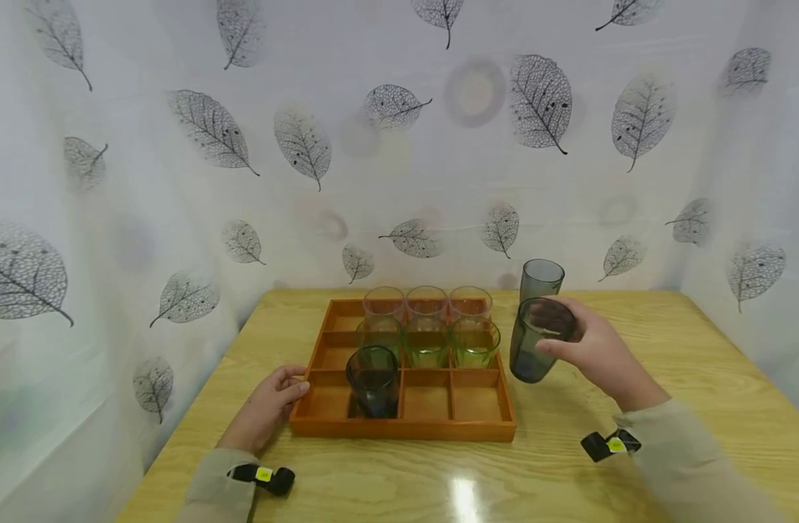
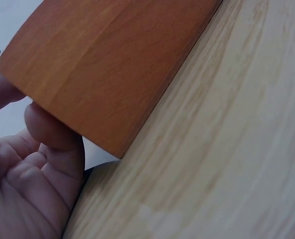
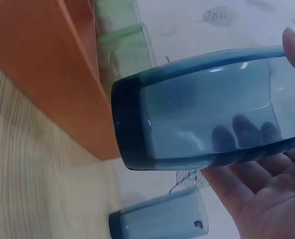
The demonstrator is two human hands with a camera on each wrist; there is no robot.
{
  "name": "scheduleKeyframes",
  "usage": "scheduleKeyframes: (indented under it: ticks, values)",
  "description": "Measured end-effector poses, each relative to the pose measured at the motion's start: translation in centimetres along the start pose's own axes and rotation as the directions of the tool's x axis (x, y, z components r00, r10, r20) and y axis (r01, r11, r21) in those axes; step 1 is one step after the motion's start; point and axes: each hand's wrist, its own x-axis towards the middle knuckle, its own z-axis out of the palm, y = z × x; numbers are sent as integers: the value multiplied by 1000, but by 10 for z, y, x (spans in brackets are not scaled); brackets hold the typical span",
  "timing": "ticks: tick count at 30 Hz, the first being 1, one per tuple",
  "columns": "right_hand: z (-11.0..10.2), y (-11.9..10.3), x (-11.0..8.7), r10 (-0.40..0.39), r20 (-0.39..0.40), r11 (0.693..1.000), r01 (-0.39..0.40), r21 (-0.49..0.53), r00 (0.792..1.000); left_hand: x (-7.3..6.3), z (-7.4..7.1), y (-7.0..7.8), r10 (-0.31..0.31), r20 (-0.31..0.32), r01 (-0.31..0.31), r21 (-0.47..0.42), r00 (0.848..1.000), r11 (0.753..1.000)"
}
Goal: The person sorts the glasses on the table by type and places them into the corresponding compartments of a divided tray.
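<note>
My right hand (image 1: 585,349) grips a dark grey tumbler (image 3: 207,99), thumb on one side and fingers round the other. It is tilted, its base beside the right side of the wooden tray (image 1: 399,430). Just behind it, a second grey tumbler (image 1: 542,272) stands on the table, partly hidden. My left hand (image 1: 269,403) touches the tray's left side with thumb and fingertips. Inside the tray, another dark tumbler (image 1: 375,385) stands in the front row, second compartment from the left. Green-tinted glasses (image 1: 428,345) fill three middle-row compartments, with pinkish clear glasses (image 1: 428,296) behind them.
The tray sits on a light wooden table (image 1: 439,479). A pale curtain (image 1: 399,181) with a leaf print hangs along the back and both sides. Dark wrist cameras are strapped over both sleeves.
</note>
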Motion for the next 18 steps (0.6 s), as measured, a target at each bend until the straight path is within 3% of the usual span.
scheduleKeyframes:
  ticks: [12, 18]
  values:
    - [37, -30, -1, -56, 89, 980, 38, 196, 994, -2, 1, 2, 2, 18, -2, -8, 1000, 1000]
    - [59, -40, 2, -79, 114, 968, 49, 248, 990, -2, 2, 3, -8, 6, 8, -10, 1000, 1000]
